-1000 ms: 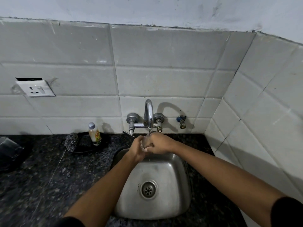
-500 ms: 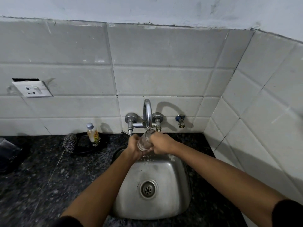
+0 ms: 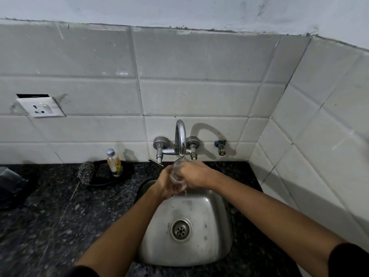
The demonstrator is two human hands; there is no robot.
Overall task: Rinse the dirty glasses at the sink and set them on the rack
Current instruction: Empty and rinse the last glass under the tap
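Observation:
A clear glass (image 3: 177, 172) is held between both hands under the spout of the chrome tap (image 3: 180, 136), above the back of the steel sink (image 3: 211, 232). My left hand (image 3: 164, 181) grips it from the left and my right hand (image 3: 194, 173) grips it from the right. Its mouth points up toward the spout. Water runs off the glass into the sink. Most of the glass is hidden by my fingers. No rack is in view.
A small bottle (image 3: 113, 162) and a scrubber (image 3: 86, 172) sit on a black dish (image 3: 103, 181) left of the tap. A dark object (image 3: 11, 186) lies at the far left on the granite counter (image 3: 60, 216). A tiled wall closes in on the right.
The glass has turned more upright under the spout, and both hands have shifted slightly around it. The view has drifted a little.

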